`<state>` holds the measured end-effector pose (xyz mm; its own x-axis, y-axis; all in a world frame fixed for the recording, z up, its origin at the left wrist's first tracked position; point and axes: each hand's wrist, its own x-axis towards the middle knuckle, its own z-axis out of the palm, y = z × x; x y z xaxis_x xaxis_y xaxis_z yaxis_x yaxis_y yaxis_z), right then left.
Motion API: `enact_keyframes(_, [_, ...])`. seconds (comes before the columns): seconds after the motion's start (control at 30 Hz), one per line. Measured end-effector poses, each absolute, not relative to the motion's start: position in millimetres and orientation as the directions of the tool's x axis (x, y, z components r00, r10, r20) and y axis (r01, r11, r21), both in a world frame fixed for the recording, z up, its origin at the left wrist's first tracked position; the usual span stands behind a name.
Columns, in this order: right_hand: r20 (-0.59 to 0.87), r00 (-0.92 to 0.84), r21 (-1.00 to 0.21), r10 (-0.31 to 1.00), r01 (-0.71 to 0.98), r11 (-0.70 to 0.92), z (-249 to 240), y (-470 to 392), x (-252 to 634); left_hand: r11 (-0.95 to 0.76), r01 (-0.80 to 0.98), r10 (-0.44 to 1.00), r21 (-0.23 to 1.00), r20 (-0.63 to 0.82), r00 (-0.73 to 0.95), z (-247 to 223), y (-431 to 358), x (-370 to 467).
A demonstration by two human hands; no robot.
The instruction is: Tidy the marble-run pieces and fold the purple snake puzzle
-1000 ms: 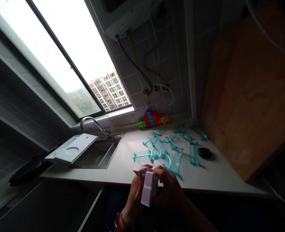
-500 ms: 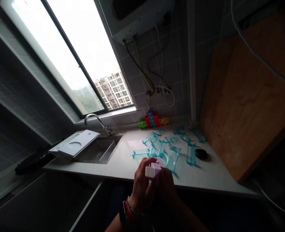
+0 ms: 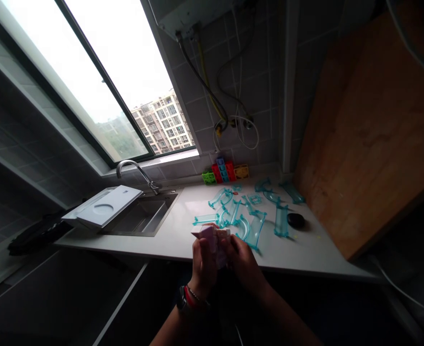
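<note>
Both hands meet over the counter's front edge, around a pale purple and white blocky piece (image 3: 208,235). My left hand (image 3: 203,264) is closed around its left side, the thumb lying up against it. From the right, my right hand (image 3: 243,263) grips the same piece with bent fingers. A pointed tip sticks out to the left, and the lower part is partly hidden by my fingers. Just beyond the hands lie several translucent teal toy track pieces (image 3: 257,230), some straight and some curved.
Colourful plastic blocks (image 3: 223,171) stand against the back wall. A round black object (image 3: 296,220) lies right of the track pieces. To the left, a white box-like tray (image 3: 105,206) rests partly over the sink (image 3: 145,220), beside the faucet (image 3: 138,168). A wooden board (image 3: 370,144) leans at right.
The purple and white piece has been turned in my hands: its white square end faced me before, and now a pointed tip shows at left. My view has shifted slightly.
</note>
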<state>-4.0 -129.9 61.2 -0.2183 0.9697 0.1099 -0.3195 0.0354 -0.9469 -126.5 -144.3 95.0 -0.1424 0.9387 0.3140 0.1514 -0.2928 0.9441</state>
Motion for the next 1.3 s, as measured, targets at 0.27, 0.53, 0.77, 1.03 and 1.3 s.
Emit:
enact_keyframes(0.27, [0.072,-0.182,-0.963,0.981,-0.268,0.021,42,-119,-9,-0.194,0.294,0.963,0.936,0.239,-0.125,87,-129,-127])
enact_keyframes(0.53, [0.096,-0.229,-0.967,0.969,-0.254,0.036,43,-110,-22,-0.203,0.358,0.958,0.911,0.261,-0.122,97,-125,-138])
enact_keyframes(0.77, [0.102,-0.336,-0.960,0.936,-0.279,0.004,83,-89,-41,-0.304,0.346,0.949,0.888,0.315,0.024,144,-118,-166])
enact_keyframes(1.03, [0.165,-0.484,-0.985,0.859,-0.044,0.164,106,-52,-38,-0.350,0.371,0.936,0.860,0.339,0.096,153,-92,-194])
enact_keyframes(1.3, [0.050,-0.443,-0.997,0.895,-0.069,0.022,84,-31,-33,-0.478,0.474,0.878,0.740,0.419,0.232,148,-53,-207])
